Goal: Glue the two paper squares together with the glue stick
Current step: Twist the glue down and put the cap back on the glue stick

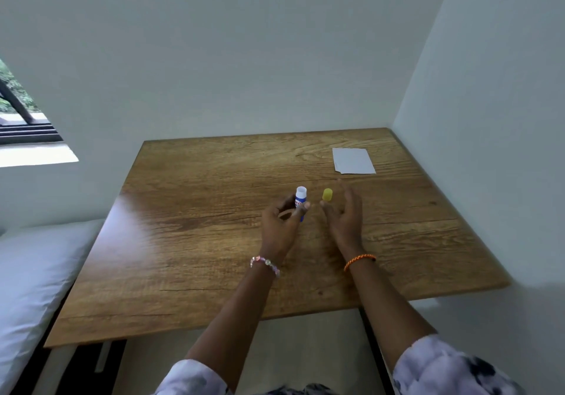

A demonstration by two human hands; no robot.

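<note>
My left hand (282, 225) grips a blue and white glue stick (300, 200) upright, its white top uncapped, above the middle of the wooden table (189, 242). The yellow cap (327, 195) sits at the thumb tip of my right hand (344, 214), whose other fingers are spread; whether the cap is pinched or resting on the table I cannot tell. Two white paper squares (354, 161) lie stacked, slightly offset, at the far right of the table, beyond my right hand.
White walls close the table in at the back and on the right. A white pillow (33, 275) lies on a bed beside the table's left edge. A window (21, 113) is at the far left.
</note>
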